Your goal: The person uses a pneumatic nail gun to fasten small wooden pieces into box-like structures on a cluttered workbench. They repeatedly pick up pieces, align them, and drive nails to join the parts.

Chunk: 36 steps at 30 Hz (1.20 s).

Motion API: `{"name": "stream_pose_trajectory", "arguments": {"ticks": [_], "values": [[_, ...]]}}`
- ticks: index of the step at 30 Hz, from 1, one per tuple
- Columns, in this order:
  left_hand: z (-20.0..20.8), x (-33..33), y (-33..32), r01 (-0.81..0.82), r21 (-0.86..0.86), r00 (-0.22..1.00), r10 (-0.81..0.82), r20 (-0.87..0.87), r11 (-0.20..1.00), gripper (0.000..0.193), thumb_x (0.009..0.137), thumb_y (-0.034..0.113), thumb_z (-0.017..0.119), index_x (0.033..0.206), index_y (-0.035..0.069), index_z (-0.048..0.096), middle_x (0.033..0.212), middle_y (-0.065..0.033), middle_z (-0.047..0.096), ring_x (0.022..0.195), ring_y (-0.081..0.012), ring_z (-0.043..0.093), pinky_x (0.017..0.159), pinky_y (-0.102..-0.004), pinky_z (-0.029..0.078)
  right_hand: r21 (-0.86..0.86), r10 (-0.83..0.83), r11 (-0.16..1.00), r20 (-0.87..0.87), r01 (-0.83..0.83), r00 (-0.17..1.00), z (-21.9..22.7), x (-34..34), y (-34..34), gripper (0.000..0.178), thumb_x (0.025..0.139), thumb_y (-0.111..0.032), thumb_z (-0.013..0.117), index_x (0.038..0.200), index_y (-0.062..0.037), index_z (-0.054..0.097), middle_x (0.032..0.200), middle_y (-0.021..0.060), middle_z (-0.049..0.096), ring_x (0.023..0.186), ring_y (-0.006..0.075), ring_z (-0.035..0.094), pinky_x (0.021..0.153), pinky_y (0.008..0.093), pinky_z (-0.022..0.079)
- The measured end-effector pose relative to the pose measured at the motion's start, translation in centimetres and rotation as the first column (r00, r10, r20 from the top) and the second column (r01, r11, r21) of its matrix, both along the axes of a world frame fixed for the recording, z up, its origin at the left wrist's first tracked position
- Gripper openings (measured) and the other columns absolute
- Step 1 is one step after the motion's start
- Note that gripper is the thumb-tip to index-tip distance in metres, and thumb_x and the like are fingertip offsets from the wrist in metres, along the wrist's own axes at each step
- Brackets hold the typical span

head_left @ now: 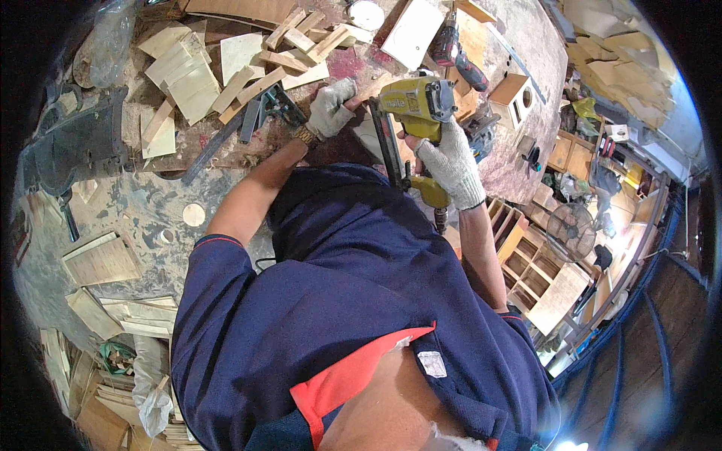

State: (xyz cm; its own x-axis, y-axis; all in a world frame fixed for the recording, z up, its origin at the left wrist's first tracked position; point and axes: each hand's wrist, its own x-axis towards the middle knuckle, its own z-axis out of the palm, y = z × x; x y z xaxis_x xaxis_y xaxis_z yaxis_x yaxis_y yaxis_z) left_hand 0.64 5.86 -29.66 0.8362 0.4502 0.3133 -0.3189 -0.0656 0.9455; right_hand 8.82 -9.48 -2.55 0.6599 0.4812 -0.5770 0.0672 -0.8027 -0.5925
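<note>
okay, our right hand is wrapped round the handle of a yellow nail gun, which we have up at the near edge of the workbench, just right of our left hand. left glove has its fingers bent over the bench; we can't tell if it's pinching anything. the gun looks fairly heavy and stiff, likely top-heavy with that thick head, so we'd take it by the handle, where the right glove sits; knit fabric may slip a bit on the smooth casing. long black magazine runs beside the handle, probably a poor place to hold. metal fitting hangs below the grip, could snag our shirt. nose end is hard to make out, and it's near the left fingers, so we'd mind that.

around: loose wood strips and thin boards crowd the left side, with a dark metal tool close to the left wrist. cordless drill and pale panel lie beyond the gun, small wooden box to its right; these crowd reach that way.
</note>
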Motion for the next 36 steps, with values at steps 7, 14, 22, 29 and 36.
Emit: {"name": "stream_pose_trajectory", "arguments": {"ticks": [7,14,22,29,36], "values": [[0.7,0.3,-2.5,-0.530,-0.380,0.847,0.493,-0.198,0.758,0.033,0.110,0.028,0.067,0.102,-0.004,0.073,0.083,-0.0009,0.066,0.077,-0.0080,0.054,0.063,-0.0278,0.045,0.156,-0.131,0.980,0.039,0.123,0.991,1.6,-0.6,-1.4,0.047,0.095,-0.006,0.074,0.138,0.0005,0.058,0.109,0.0120,0.079,0.067,0.0118,0.068,0.058,0.0299,0.058],[2.4,-1.3,-1.2,-0.317,-0.131,0.894,0.250,-0.371,0.939,0.036,0.110,0.032,0.067,0.089,0.002,0.064,0.072,-0.0018,0.057,0.070,-0.0102,0.048,0.063,-0.0361,0.045,0.217,-0.206,0.955,-0.002,0.202,0.978,2.4,-1.1,-3.6,0.039,0.098,-0.006,0.072,0.134,0.0003,0.059,0.108,0.0106,0.079,0.064,0.0089,0.065,0.054,0.0257,0.054],[2.7,-2.3,4.0,-0.224,-0.244,0.853,0.069,-0.518,0.943,0.045,0.110,0.046,0.062,0.096,0.004,0.071,0.086,-0.0011,0.069,0.077,-0.0114,0.062,0.073,-0.0306,0.053,0.249,-0.271,0.933,0.004,0.261,0.963,1.5,-1.9,-6.3,0.038,0.097,-0.006,0.075,0.131,-0.0013,0.060,0.100,0.0083,0.077,0.061,0.0103,0.065,0.054,0.0278,0.053],[3.8,0.0,7.2,-0.079,-0.470,0.615,-0.328,-0.717,0.879,0.045,0.101,0.051,0.074,0.106,0.006,0.071,0.081,0.0017,0.064,0.059,-0.0086,0.059,0.052,-0.0253,0.051,0.244,-0.310,0.923,0.014,0.297,0.951,1.4,-2.7,-7.4,0.042,0.096,-0.007,0.075,0.134,-0.0009,0.060,0.099,0.0093,0.077,0.062,0.0112,0.065,0.055,0.0287,0.053],[4.8,0.5,6.7,0.011,-0.584,0.674,-0.437,-0.595,0.812,0.020,0.104,0.022,0.073,0.102,0.003,0.065,0.084,-0.0029,0.065,0.064,-0.0139,0.065,0.056,-0.0285,0.057,0.280,-0.334,0.911,0.066,0.304,0.940,0.9,-3.8,-8.4,0.038,0.096,-0.005,0.073,0.132,0.0004,0.062,0.105,0.0097,0.078,0.061,0.0109,0.064,0.055,0.0278,0.052]]}}
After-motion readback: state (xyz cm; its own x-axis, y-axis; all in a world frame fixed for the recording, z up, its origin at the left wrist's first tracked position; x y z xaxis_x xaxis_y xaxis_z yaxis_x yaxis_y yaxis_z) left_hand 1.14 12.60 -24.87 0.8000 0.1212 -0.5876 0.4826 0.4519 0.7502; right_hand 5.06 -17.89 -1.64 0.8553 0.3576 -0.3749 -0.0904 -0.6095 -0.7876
